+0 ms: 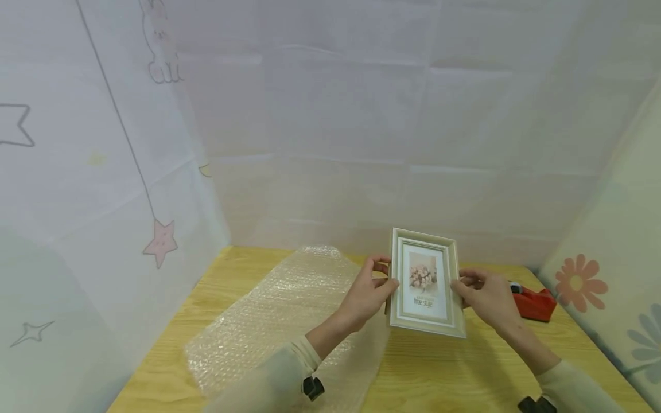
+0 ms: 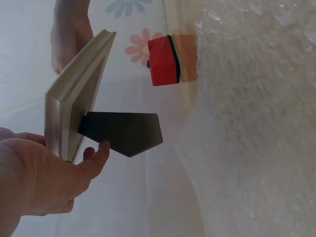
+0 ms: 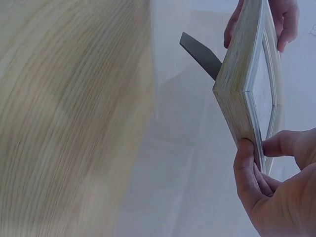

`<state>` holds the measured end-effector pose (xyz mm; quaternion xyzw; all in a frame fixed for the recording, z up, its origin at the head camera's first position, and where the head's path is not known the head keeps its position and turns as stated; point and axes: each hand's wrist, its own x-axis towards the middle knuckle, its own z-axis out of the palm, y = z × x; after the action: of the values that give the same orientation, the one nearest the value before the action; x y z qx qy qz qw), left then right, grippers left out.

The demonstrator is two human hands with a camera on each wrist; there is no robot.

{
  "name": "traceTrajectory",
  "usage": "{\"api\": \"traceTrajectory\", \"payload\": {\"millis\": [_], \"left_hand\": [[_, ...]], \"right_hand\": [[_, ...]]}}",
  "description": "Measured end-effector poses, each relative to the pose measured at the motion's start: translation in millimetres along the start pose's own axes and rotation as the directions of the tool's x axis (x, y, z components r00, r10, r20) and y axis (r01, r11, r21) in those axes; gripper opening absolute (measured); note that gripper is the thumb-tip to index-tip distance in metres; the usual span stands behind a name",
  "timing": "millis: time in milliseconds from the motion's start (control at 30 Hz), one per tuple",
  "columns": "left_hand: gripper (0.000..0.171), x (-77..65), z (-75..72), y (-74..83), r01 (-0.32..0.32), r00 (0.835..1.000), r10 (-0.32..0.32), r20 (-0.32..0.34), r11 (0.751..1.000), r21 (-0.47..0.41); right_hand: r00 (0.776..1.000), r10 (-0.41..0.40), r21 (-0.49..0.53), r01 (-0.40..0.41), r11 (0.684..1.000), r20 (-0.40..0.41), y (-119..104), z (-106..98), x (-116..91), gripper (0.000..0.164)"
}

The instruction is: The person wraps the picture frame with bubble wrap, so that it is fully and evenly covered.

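Currently the picture frame (image 1: 451,312) is hovering above the wooden table (image 1: 428,373), tilting a little, its printed front facing the head camera. Both forearms are reaching forward; left hand (image 1: 368,291) is pinching one side edge, right hand (image 1: 488,299) the opposite one, thumbs pressing near the front, fingers curling behind. Frame is sitting between the two clamped grips, its top rising well above the thumbs. Left wrist view is revealing what the head view is hiding: a dark stand (image 2: 123,132) jutting from the back, a left fingertip lying at its edge, contact unclear. Farther out, bubble wrap (image 1: 268,321) is spreading leftward; a red tape dispenser (image 1: 537,304) is resting beyond the right hand.
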<state>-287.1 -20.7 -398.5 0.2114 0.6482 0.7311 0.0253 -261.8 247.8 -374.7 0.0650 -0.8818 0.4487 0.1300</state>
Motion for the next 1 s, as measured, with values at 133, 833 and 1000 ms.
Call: {"api": "traceTrajectory", "payload": {"millis": [133,833,1000], "left_hand": [[0.040,-0.1,-6.3,-3.0,0.002,1.000,-0.002,-0.029,1.000,-0.016],[0.043,3.9,-45.2,-10.7,0.010,0.989,-0.026,-0.147,0.994,-0.105],[0.044,6.3,-51.8,-10.2,-0.008,0.985,-0.015,-0.172,0.992,-0.129]], "right_hand": [[1.000,0.011,0.009,-0.011,1.000,0.005,-1.6,7.6,4.0,0.045],[0.998,-0.060,0.038,0.061,0.997,-0.022,-14.7,44.8,28.0,0.041],[0.996,-0.068,0.052,0.071,0.996,-0.051,-14.4,51.9,33.8,0.042]]}}
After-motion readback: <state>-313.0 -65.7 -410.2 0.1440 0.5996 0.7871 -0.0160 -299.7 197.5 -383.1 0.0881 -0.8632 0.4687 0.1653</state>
